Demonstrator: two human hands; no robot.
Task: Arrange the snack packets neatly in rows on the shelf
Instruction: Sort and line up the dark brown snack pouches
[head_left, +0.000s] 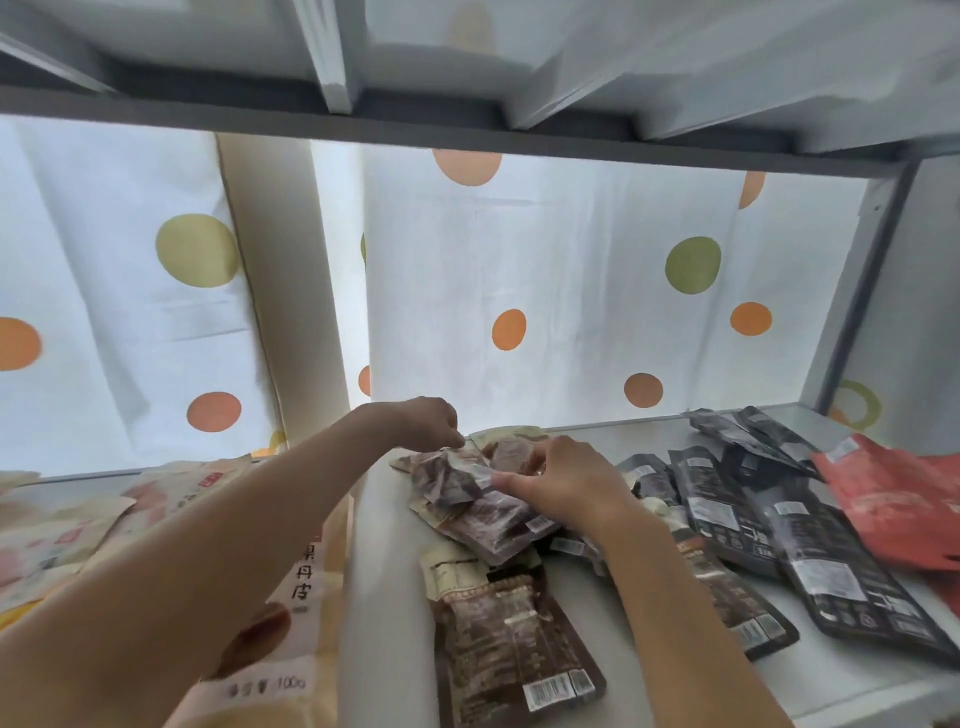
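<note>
A loose heap of brown snack packets (467, 499) lies in the middle of the white shelf (597, 441). My left hand (428, 421) reaches over the back of the heap and pinches the far edge of a brown packet. My right hand (566, 480) grips the near edge of the topmost brown packet between thumb and fingers. A larger brown packet (511, 649) lies flat at the front, barcode up. Black packets (810, 551) lie fanned out to the right, and red packets (893, 499) lie at the far right.
Beige and pink snack bags (78, 525) fill the left part of the shelf, one beige bag (296, 639) under my left forearm. A dotted white cloth (545, 291) hangs behind. Another shelf board (467, 124) runs overhead; a grey upright (872, 270) stands at the right.
</note>
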